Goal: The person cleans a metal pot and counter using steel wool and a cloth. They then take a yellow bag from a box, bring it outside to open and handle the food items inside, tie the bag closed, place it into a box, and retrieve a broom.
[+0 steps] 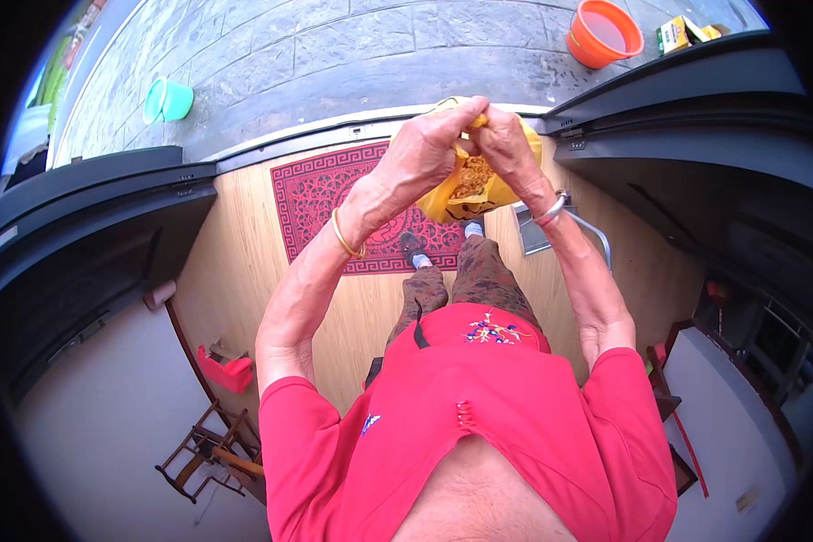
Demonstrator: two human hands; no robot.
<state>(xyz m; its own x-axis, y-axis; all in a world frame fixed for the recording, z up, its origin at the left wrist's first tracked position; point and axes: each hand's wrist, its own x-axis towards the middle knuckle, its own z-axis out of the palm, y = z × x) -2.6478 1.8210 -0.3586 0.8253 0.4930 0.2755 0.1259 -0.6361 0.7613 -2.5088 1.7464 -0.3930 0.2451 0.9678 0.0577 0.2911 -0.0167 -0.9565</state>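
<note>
A yellow plastic bag [436, 202] is held up in front of me at arm's length, above the doorway mat. Inside its open mouth lies a brownish-orange, crumbly food [472, 177] whose kind I cannot make out. My left hand [422, 152] is closed on the bag's upper left edge, with the thumb and fingers reaching across toward the other hand. On the other side, my right hand [508, 149] pinches the gathered top of the bag. Both hands nearly meet at the top, and some fingertips are hidden.
A red patterned mat [312, 203] lies under my feet on the wooden floor. Dark door panels [108, 221] stand on both sides. Outside on the paving are an orange bucket [596, 52], a green bucket [168, 100] and a box [676, 36]. A metal-framed item [596, 237] stands at right.
</note>
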